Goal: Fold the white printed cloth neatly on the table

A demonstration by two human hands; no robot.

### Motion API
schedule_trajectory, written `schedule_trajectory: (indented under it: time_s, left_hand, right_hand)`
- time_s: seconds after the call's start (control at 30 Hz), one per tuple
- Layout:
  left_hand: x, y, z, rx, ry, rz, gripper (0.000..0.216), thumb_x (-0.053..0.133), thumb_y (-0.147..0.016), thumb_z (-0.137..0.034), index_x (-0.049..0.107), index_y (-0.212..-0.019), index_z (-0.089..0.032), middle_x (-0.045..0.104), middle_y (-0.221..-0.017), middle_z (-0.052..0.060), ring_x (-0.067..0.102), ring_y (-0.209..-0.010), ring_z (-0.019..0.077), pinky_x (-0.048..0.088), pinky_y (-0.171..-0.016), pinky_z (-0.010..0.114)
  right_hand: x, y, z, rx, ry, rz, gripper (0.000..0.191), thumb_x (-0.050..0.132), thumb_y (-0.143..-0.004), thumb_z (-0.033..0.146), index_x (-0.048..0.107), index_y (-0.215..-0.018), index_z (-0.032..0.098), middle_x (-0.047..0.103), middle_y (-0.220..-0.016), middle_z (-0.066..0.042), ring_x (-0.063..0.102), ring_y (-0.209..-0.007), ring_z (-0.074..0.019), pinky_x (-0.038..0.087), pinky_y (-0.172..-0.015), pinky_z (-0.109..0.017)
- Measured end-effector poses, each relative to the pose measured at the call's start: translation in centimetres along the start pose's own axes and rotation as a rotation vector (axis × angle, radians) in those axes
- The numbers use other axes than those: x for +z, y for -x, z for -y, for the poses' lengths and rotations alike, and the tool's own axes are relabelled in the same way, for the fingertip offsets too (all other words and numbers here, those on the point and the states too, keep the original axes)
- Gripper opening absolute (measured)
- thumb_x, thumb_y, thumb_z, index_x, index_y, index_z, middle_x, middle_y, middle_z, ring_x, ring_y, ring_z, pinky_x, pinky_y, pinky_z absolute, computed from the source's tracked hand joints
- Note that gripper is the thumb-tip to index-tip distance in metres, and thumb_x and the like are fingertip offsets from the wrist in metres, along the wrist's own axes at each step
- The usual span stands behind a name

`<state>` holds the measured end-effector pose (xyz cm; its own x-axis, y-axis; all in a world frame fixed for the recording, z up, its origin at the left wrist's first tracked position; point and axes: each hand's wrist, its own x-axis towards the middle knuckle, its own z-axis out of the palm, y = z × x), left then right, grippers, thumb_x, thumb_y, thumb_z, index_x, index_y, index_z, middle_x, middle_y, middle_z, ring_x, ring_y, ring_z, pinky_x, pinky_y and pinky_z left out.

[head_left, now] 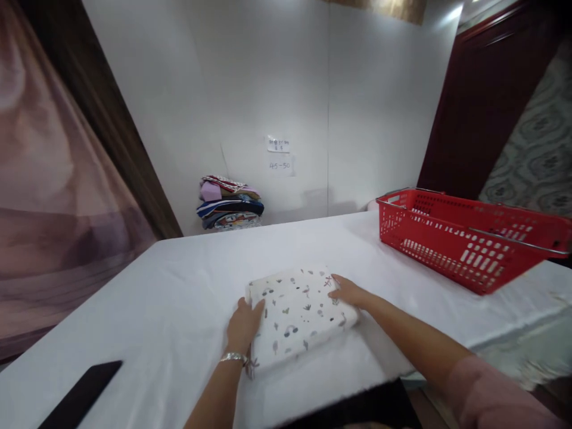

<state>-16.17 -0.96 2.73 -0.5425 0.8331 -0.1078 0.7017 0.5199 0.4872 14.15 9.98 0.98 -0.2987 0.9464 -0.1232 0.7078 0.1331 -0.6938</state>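
A folded white cloth with small printed figures (298, 313) lies on the white table (187, 280) in front of me. My left hand (243, 325) rests against its left edge, fingers curved along the side and thumb on top. My right hand (347, 292) lies flat on the cloth's far right corner, fingers stretched out. Neither hand lifts the cloth. A bracelet sits on my left wrist.
A red plastic basket (469, 238) with metal handles stands at the table's right end. A stack of folded clothes (230, 202) sits at the back by the white wall. A flat black object (83, 393) lies near the table's front left edge.
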Motion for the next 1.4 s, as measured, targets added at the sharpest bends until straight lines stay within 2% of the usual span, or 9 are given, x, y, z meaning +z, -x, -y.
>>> schedule_trajectory:
  time_s: [0.13,0.27,0.43,0.6,0.8,0.97,1.1,1.23,1.4]
  left_hand:
    - [0.9,1.4,-1.0,0.038,0.057,0.049,0.066,0.047,-0.081,-0.054,0.035,-0.13,-0.01,0.063,-0.113,0.018,0.06,-0.104,0.028,0.044,-0.083,0.034]
    - [2.6,3.4,-2.0,0.118,0.134,0.077,0.063,0.051,-0.08,-0.051,0.035,-0.131,-0.017,0.064,-0.113,0.012,0.061,-0.102,0.0258,0.044,-0.082,0.032]
    - [3.4,4.5,-2.1,0.124,0.159,0.049,0.057,0.052,-0.081,-0.049,0.038,-0.129,-0.021,0.066,-0.108,0.009,0.063,-0.096,0.026,0.044,-0.076,0.032]
    - [3.2,4.9,-2.4,0.058,0.159,0.062,0.065,0.053,-0.079,-0.051,0.034,-0.134,-0.02,0.067,-0.104,0.01,0.062,-0.095,0.0263,0.043,-0.074,0.031]
    - [3.7,4.0,-1.2,0.061,0.343,0.059,0.063,0.051,-0.081,-0.052,0.04,-0.132,-0.017,0.067,-0.103,0.01,0.063,-0.092,0.0217,0.043,-0.075,0.028]
    - [3.2,1.0,-0.2,0.033,0.417,-0.038,0.043,0.049,-0.085,-0.042,0.055,-0.118,-0.016,0.064,-0.107,0.009,0.063,-0.087,0.0165,0.042,-0.076,0.025]
    - [2.5,-1.2,-0.9,0.05,0.404,-0.025,0.035,0.045,-0.086,-0.043,0.062,-0.102,-0.016,0.068,-0.096,0.007,0.062,-0.082,0.0163,0.043,-0.073,0.025]
    - [2.4,-2.6,-2.0,0.045,0.388,0.007,0.038,0.046,-0.084,-0.049,0.065,-0.083,-0.016,0.069,-0.081,0.007,0.062,-0.075,0.0176,0.043,-0.067,0.026]
    - [2.6,-3.3,-2.7,0.031,0.346,0.007,0.027,0.055,-0.079,-0.041,0.063,-0.079,-0.016,0.068,-0.086,0.008,0.06,-0.077,0.0191,0.041,-0.066,0.027]
  right_hand:
    - [-3.4,-1.8,0.8,-0.025,0.153,-0.067,0.074,0.059,-0.075,0.024,0.029,-0.143,0.018,0.059,-0.123,-0.006,0.057,-0.108,-0.0225,0.044,-0.091,-0.033]
    - [-5.2,-3.3,1.2,-0.034,0.454,-0.137,0.065,0.051,-0.081,0.023,0.032,-0.142,0.014,0.054,-0.128,-0.016,0.051,-0.114,-0.0304,0.04,-0.093,-0.042]
    - [-0.8,-0.8,3.1,-0.308,0.543,-0.092,0.055,0.043,-0.087,0.033,0.037,-0.139,0.018,0.034,-0.146,-0.009,0.026,-0.134,-0.0246,0.021,-0.109,-0.038]
    - [4.4,3.0,3.2,-0.469,0.591,0.076,0.06,0.027,-0.09,0.054,0.036,-0.14,0.022,0.023,-0.151,-0.007,0.015,-0.138,-0.0257,0.012,-0.109,-0.048]
    - [4.3,3.5,2.8,-0.458,0.567,0.106,0.06,0.028,-0.09,0.054,0.041,-0.137,0.019,0.026,-0.149,-0.009,0.017,-0.138,-0.0262,0.015,-0.109,-0.049]
    - [4.6,6.0,4.6,-0.552,0.432,0.034,0.049,0.031,-0.091,0.048,0.053,-0.126,0.021,0.043,-0.14,-0.009,0.029,-0.133,-0.0267,0.019,-0.107,-0.049]
    - [5.8,9.5,6.1,-0.731,0.407,-0.016,0.045,0.044,-0.088,0.046,0.056,-0.119,0.018,0.054,-0.125,-0.013,0.045,-0.116,-0.0267,0.033,-0.098,-0.042]
    - [7.0,11.5,6.5,-0.696,0.508,-0.07,0.041,0.05,-0.085,0.039,0.056,-0.117,0.015,0.058,-0.106,-0.013,0.051,-0.094,-0.0251,0.039,-0.083,-0.037]
    - [8.1,12.1,6.3,-0.664,0.595,-0.072,0.042,0.049,-0.082,0.023,0.052,-0.122,0.012,0.056,-0.101,-0.012,0.048,-0.091,-0.0235,0.039,-0.08,-0.033]
